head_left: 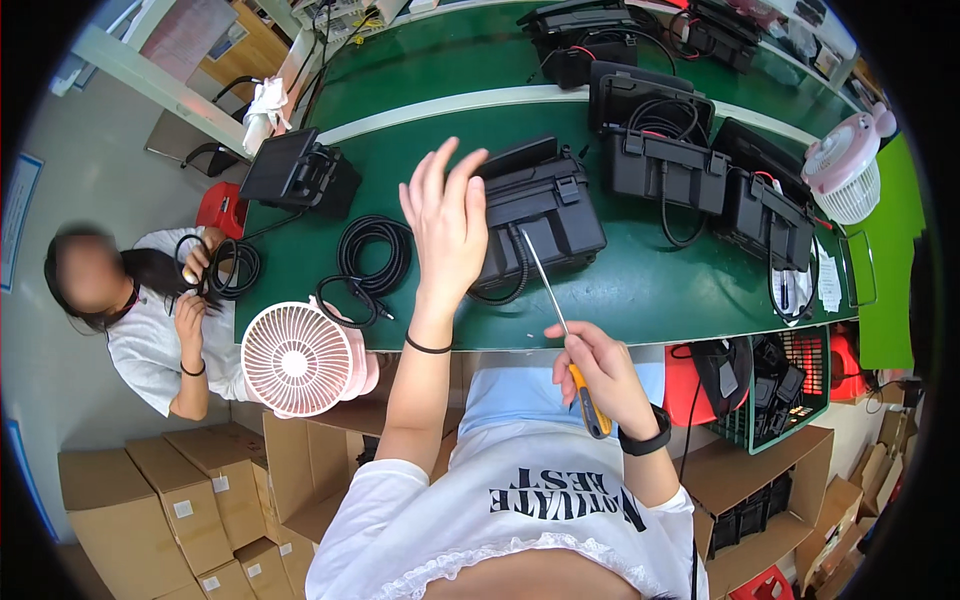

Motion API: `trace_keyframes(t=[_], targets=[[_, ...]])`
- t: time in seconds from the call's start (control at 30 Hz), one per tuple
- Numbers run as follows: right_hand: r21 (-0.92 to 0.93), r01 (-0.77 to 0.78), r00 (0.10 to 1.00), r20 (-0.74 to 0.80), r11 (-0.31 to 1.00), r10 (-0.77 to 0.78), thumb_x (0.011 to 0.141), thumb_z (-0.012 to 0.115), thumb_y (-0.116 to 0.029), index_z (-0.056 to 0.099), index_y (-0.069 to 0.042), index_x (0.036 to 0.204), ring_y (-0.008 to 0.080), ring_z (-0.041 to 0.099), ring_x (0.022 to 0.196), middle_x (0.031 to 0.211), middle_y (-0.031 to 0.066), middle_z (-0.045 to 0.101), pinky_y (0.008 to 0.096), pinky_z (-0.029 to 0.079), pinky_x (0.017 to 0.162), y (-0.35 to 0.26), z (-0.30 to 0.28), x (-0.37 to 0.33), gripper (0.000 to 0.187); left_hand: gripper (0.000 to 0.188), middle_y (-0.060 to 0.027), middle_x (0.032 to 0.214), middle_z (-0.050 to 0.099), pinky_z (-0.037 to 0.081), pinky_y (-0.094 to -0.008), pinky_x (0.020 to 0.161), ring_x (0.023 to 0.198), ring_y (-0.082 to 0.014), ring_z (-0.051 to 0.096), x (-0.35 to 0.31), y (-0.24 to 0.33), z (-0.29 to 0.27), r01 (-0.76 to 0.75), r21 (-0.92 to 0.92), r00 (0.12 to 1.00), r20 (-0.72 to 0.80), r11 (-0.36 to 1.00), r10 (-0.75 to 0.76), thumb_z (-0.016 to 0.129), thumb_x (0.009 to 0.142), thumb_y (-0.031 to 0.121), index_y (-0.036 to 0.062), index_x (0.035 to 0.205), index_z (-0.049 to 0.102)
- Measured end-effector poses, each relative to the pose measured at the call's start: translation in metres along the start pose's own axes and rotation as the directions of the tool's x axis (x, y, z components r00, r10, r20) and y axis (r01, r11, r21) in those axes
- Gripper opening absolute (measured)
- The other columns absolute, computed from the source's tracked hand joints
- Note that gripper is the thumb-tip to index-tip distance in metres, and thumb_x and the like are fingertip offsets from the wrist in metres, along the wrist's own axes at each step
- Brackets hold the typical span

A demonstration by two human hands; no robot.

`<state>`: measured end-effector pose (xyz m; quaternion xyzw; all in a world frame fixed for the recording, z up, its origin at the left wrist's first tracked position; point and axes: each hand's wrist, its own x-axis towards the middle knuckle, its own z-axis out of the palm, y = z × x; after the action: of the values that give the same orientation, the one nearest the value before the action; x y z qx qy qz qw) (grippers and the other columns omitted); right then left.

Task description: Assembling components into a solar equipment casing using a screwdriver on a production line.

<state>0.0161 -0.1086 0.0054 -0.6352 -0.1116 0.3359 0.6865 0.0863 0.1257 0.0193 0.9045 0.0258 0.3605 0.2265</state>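
Observation:
A black latched plastic case (572, 228) lies on the green workbench in front of me, with a short corrugated cable at its near side. Raised over the case's left end is my left hand (446, 225), its fingers extended and apart, holding nothing. My right hand (608, 375), beyond the bench's near edge, grips a screwdriver (591, 408) with a yellow and black handle. The long metal shaft points up and left, its tip appearing over the near face of the case. I cannot tell whether that tip touches the case.
A coiled black cable (374, 255) and a pink fan (294, 360) are to the left. More black cases (668, 170) stand at the right, near another pink fan (843, 165). A co-worker (165, 320) handles cable at the left end. Cardboard boxes (130, 500) are stacked below.

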Motion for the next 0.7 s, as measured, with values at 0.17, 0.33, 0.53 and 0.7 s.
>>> trace_keyframes(t=[0.17, 0.33, 0.53, 0.7], targets=[[0.046, 0.0, 1.0, 0.004, 0.999, 0.0, 0.104, 0.04, -0.018, 0.057, 0.0, 0.118, 0.0093, 0.059, 0.057, 0.071, 0.0063, 0.062, 0.0241, 0.052, 0.052, 0.0, 0.007, 0.01, 0.028, 0.029, -0.0107, 0.127, 0.056, 0.034, -0.0432, 0.106, 0.123, -0.0346, 0.044, -0.002, -0.005, 0.001, -0.037, 0.026, 0.999, 0.037, 0.999, 0.036, 0.049, 0.097, 0.016, 0.008, 0.123, 0.061], [0.246, -0.054, 0.998, 0.045, 0.968, 0.045, 0.105, 0.04, -0.023, 0.055, -0.002, 0.119, 0.008, 0.052, 0.051, 0.069, 0.0039, 0.057, 0.0223, 0.046, 0.047, 0.001, 0.01, 0.01, 0.029, 0.029, -0.0115, 0.122, 0.057, 0.036, -0.0424, 0.103, 0.116, -0.0332, 0.045, -0.001, -0.006, 0.001, -0.031, -0.03, 0.998, 0.044, 0.999, 0.033, 0.051, 0.095, 0.012, 0.007, 0.122, 0.061], [0.696, -0.182, 0.976, 0.213, 0.695, 0.043, 0.105, 0.04, -0.021, 0.052, -0.001, 0.119, 0.0056, 0.038, 0.044, 0.064, -0.0001, 0.046, 0.0201, 0.034, 0.038, 0.006, 0.004, 0.012, 0.027, 0.029, -0.0111, 0.122, 0.057, 0.035, -0.0416, 0.104, 0.117, -0.0328, 0.044, -0.002, -0.005, 0.0, -0.02, -0.05, 0.999, 0.047, 0.999, 0.023, 0.051, 0.095, 0.012, 0.0066, 0.122, 0.062], [0.913, -0.388, 0.914, 0.364, -0.126, -0.181, 0.106, 0.037, -0.018, 0.047, -0.004, 0.121, 0.004, 0.036, 0.049, 0.062, -0.0034, 0.036, 0.0182, 0.032, 0.034, 0.029, 0.019, 0.018, 0.023, 0.029, -0.0105, 0.122, 0.058, 0.036, -0.0412, 0.103, 0.117, -0.0323, 0.045, -0.001, -0.004, 0.001, -0.016, -0.071, 0.999, 0.036, 0.997, 0.019, 0.052, 0.095, 0.011, 0.0067, 0.121, 0.063]])
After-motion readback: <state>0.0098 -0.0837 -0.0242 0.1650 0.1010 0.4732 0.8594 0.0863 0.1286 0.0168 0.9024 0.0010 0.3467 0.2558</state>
